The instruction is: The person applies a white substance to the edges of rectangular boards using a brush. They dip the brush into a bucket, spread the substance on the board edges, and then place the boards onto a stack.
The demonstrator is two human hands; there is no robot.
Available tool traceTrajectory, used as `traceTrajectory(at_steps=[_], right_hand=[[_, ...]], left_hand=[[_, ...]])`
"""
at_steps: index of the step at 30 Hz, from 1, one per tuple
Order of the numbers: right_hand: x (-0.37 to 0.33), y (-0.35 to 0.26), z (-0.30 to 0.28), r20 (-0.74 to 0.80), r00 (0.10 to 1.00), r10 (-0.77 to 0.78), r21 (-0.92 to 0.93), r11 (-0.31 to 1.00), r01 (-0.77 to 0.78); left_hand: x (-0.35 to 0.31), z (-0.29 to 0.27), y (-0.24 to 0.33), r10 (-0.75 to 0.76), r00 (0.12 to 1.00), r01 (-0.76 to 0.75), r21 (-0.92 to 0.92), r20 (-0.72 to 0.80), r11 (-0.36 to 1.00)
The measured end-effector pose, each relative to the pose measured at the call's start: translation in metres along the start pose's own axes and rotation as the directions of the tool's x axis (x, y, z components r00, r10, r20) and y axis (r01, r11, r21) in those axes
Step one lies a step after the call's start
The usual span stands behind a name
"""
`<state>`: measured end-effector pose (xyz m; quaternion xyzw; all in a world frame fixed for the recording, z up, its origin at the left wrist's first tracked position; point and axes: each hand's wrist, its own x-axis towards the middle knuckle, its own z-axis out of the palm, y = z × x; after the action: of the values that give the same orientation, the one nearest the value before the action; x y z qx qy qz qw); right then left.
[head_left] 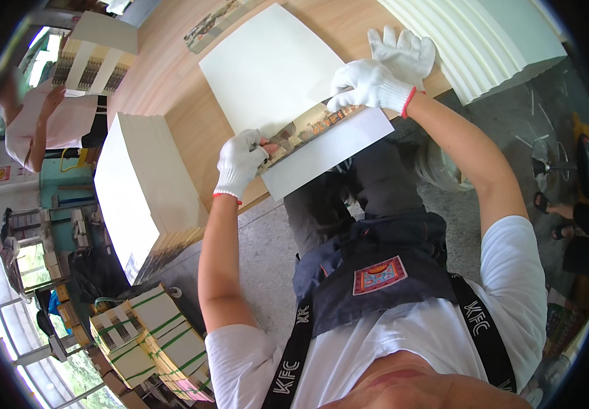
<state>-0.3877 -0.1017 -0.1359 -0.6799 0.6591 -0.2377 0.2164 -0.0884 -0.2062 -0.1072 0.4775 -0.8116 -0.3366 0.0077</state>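
Observation:
Both of my hands wear white knit gloves with red cuffs. A large white sheet (pixel 274 58) lies on the wooden table, with a printed strip (pixel 315 129) along its near side and a white flap (pixel 332 151) jutting past the table's edge. My left hand (pixel 240 162) is closed on the strip's left end, and its fingertips look bare. At the strip's right end my right hand (pixel 369 85) pinches the edge with thumb and fingers. Just beyond it lies another white glove (pixel 403 54), seemingly loose; its cuff is hidden behind my right hand.
A tall white paper stack (pixel 137 184) stands at the left, and layered white folded sheets (pixel 458 41) at the right. A printed piece (pixel 216 26) lies at the far edge. Another person (pixel 49 123) stands at far left. Strapped bundles (pixel 151 334) sit below left.

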Motion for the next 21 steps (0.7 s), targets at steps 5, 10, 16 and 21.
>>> traceTrajectory(at_steps=[5,10,16,21], right_hand=[[-0.003,0.0,-0.002,0.02,1.0,0.006,0.114,0.993,-0.008],[-0.003,-0.007,-0.005,0.023,1.0,0.009,0.044,0.999,-0.01],[-0.007,0.003,0.006,-0.183,0.978,-0.103,-0.15,0.986,0.076],[-0.04,0.052,-0.016,-0.621,0.767,-0.161,-0.61,0.713,-0.344]], left_hand=[[0.014,-0.017,0.021,0.226,0.967,-0.249,0.254,0.118,0.935],[0.039,-0.031,0.075,0.223,0.84,-0.516,0.604,0.494,0.608],[0.064,-0.017,0.121,0.108,0.629,-0.761,0.581,0.77,0.291],[0.065,-0.018,0.119,0.151,0.617,-0.759,0.534,0.772,0.373]])
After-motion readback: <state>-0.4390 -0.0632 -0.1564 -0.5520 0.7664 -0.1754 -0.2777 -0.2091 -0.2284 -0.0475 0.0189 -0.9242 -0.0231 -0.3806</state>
